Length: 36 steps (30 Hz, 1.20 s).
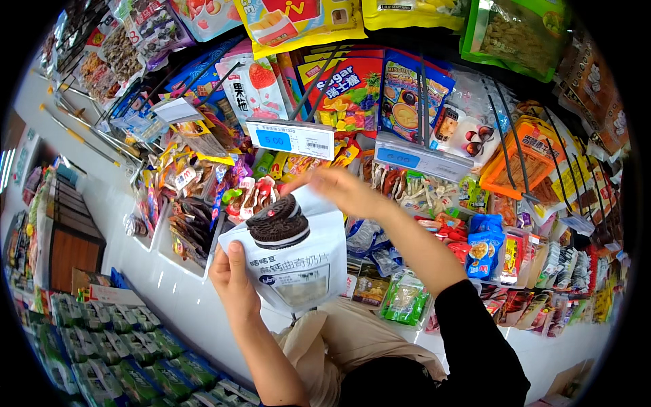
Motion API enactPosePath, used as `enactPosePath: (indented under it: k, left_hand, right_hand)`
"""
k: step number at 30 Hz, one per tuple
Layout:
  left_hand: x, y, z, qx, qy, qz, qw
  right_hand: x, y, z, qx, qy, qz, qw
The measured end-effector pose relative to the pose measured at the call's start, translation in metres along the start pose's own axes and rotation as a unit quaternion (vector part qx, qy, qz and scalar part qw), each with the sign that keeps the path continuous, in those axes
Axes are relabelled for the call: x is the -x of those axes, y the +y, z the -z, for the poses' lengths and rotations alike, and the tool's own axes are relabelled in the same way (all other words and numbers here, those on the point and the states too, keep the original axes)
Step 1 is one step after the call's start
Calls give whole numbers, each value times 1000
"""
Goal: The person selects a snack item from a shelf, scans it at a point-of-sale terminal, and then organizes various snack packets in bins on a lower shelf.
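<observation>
A white snack pouch (315, 247) with dark sandwich cookies printed on it is held tilted in front of my body. My left hand (234, 275) grips its left edge, thumb on the front and the other fingers behind. At the pouch's top edge is my right hand (346, 193), smeared by motion. Its fingers reach left across the top corner, and whether they grip the pouch I cannot tell. Behind it, small wrapped snacks (254, 197) fill the bins under the hanging bags.
Metal display hooks with price tags (291, 139) jut out ahead, holding bagged sweets (349, 91). An orange snack pack (522, 159) hangs at the right. Lower left stand stacked green packs (129, 346). White floor (146, 268) runs between the shelves.
</observation>
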<state>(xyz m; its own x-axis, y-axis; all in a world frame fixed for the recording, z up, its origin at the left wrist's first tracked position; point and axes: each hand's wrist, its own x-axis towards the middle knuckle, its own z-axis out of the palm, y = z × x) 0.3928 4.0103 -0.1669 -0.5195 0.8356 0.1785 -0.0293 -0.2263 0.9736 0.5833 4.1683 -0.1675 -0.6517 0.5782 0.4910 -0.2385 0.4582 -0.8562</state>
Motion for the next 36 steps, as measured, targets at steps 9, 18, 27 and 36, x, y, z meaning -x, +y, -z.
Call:
enactPosePath:
  k: [9, 18, 27, 36]
  left_hand:
    - [-4, 4, -2, 55, 46, -7, 997]
    - [-4, 0, -3, 73, 44, 2, 996]
    - [-2, 3, -5, 64, 25, -2, 998]
    - [-1, -3, -8, 52, 18, -4, 999]
  right_hand:
    - [-72, 104, 167, 358, 497, 76, 786]
    - [-102, 95, 181, 297, 509, -125, 798]
    - [-69, 70, 163, 223, 385, -35, 895]
    - [-62, 77, 136, 116, 374, 22, 920]
